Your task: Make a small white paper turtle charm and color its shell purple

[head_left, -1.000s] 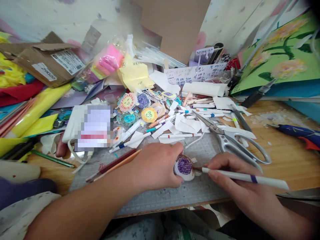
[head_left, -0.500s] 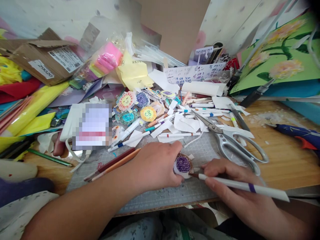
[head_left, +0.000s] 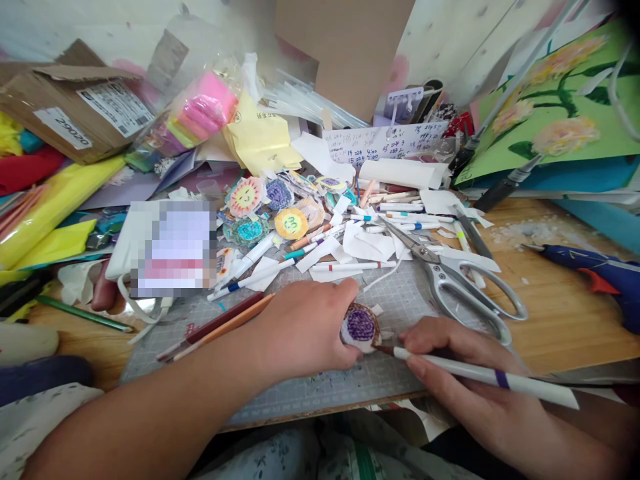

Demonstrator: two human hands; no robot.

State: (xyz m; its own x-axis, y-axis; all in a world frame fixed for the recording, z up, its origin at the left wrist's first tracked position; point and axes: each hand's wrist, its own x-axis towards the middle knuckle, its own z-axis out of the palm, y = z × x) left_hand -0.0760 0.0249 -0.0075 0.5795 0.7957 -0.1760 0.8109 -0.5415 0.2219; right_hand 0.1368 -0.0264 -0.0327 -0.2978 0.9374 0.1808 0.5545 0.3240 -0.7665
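My left hand (head_left: 320,327) grips a small round paper piece (head_left: 361,324) by its left side, thumb below and fingers above. The piece has a purple scribbled centre, a pale ring and brown colouring along its upper and right rim. In my right hand (head_left: 465,373) is a white marker (head_left: 480,371) with a purple band, its brown tip at the piece's lower right edge. Both hands are over a grey cutting mat (head_left: 320,390). A dark red pencil (head_left: 225,320) and an orange pencil (head_left: 233,327) lie beside my left forearm.
Silver scissors (head_left: 450,280) lie open beyond my right hand. Coloured paper discs (head_left: 291,223), markers (head_left: 350,266) and paper scraps crowd the mat's far side. A blue glue gun (head_left: 590,263) lies at right, a cardboard box (head_left: 75,110) at far left, a blurred-out device (head_left: 175,247) nearer.
The whole view has shifted slightly, so most things sit a little further left. Both hands keep their grips, and the marker tip stays at the round piece's lower right edge.
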